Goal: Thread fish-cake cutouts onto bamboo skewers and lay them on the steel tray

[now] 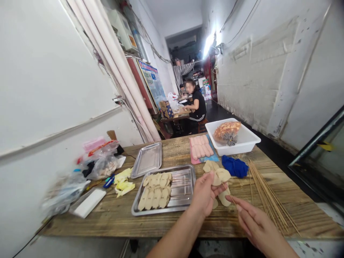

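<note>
Between the fingers of my left hand [204,191] is a flat beige food slice [222,175], soft and oval. My right hand [254,218] pinches a thin bamboo skewer [233,201], whose far end meets the slice; how deep it goes in I cannot tell. More loose beige slices [211,166] lie on the wooden table around my left hand. To the left, a metal tray [181,207] holds rows of skewered slices [154,198], their sticks pointing right. A fan of bare bamboo skewers [268,200] rests beside my right hand.
A blue cloth [235,166] and a pack of pink sausages [200,147] lie beyond my hands. Behind them stands a white tub [248,141] with a bag in it. An unused-looking metal tray [147,157], yellow gloves [124,181] and plastic bags [103,163] are left. A person [197,104] sits farther back.
</note>
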### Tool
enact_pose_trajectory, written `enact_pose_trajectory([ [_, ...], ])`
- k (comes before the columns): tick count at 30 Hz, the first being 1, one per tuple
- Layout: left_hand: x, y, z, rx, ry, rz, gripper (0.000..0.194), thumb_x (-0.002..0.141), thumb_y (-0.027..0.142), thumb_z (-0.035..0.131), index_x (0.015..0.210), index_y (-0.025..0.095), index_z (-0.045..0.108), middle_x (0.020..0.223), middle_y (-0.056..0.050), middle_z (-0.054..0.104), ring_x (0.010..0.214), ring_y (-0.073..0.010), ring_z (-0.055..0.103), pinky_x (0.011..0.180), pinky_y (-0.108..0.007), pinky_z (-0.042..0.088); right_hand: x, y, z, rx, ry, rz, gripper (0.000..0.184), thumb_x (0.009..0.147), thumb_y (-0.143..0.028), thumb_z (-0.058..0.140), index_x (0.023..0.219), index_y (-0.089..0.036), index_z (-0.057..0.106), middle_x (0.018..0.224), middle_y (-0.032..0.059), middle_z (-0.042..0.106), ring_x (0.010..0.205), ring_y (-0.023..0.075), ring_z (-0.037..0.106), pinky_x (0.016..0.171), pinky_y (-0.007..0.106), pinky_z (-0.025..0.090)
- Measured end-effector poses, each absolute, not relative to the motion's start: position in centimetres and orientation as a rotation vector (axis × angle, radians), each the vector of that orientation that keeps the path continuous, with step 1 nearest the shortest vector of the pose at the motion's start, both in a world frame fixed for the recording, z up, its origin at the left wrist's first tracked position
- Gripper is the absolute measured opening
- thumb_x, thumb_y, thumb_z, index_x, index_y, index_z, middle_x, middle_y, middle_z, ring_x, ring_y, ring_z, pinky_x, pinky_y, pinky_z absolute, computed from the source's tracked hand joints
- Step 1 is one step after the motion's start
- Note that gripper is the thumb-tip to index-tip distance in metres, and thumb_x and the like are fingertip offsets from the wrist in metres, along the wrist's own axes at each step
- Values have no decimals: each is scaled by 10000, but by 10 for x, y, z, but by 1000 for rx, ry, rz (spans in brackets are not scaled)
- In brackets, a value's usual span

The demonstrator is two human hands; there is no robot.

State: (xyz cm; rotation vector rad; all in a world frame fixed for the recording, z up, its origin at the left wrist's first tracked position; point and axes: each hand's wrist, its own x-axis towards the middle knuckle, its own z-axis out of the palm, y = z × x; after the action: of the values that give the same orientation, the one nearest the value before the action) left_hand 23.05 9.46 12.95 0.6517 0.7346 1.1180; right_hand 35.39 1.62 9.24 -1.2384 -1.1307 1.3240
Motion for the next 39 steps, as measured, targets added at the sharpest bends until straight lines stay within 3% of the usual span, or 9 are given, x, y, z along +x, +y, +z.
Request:
enact_pose_trajectory([
  [3, 230, 95, 130, 603, 747, 1097, 388, 713, 410, 638, 961, 112, 621, 897, -119, 672, 738, -172, 642, 740, -335, 514, 354, 13, 96, -1242, -1156, 1364, 599, 806, -551, 460, 1201, -109, 543, 446, -93, 299, 388, 74, 254, 368, 183, 190],
  [7, 228, 96, 128, 640, 784, 1066, 322, 684, 362, 678, 857, 95, 630, 825, -97, 669, 687, -154, 633, 729, -327, 516, 352, 8, 100, -1249, -1121, 1407, 597, 807, -542, 464, 1195, -92, 526, 448, -111, 256, 387, 65, 209, 369, 180, 135],
  [13, 229, 94, 123, 609, 832, 1101, 250, 637, 274, 726, 779, 95, 625, 751, -60, 653, 657, -129, 610, 707, -317, 521, 349, 4, 87, -1227, -1076, 1424, 490, 847, -472, 456, 1142, -89, 531, 452, -114, 284, 382, 50, 197, 357, 168, 138],
  [20, 233, 96, 121, 565, 831, 1091, 195, 662, 211, 703, 789, 85, 626, 742, -64, 651, 663, -127, 611, 697, -307, 524, 347, 7, 86, -1234, -1047, 1390, 488, 831, -486, 460, 1082, -78, 550, 452, -115, 284, 381, 46, 186, 346, 168, 126],
  [28, 244, 93, 110, 572, 820, 1059, 212, 652, 229, 709, 775, 87, 610, 751, -63, 646, 656, -129, 614, 685, -306, 525, 349, 13, 80, -1230, -1063, 1309, 431, 827, -482, 471, 1030, -113, 565, 453, -107, 325, 374, 51, 221, 341, 173, 165],
  [35, 251, 86, 104, 604, 824, 981, 259, 633, 281, 717, 766, 93, 598, 666, -45, 622, 549, -129, 593, 452, -207, 437, 352, 19, 72, -1247, -1050, 1258, 338, 847, -433, 453, 962, -135, 565, 449, -99, 374, 366, 56, 273, 342, 174, 213],
  [39, 256, 85, 101, 614, 814, 998, 255, 622, 269, 724, 763, 86, 614, 671, -47, 626, 578, -120, 594, 500, -206, 454, 352, 26, 74, -1274, -1048, 1231, 312, 854, -420, 441, 929, -142, 560, 443, -103, 369, 344, 54, 272, 337, 177, 203],
])
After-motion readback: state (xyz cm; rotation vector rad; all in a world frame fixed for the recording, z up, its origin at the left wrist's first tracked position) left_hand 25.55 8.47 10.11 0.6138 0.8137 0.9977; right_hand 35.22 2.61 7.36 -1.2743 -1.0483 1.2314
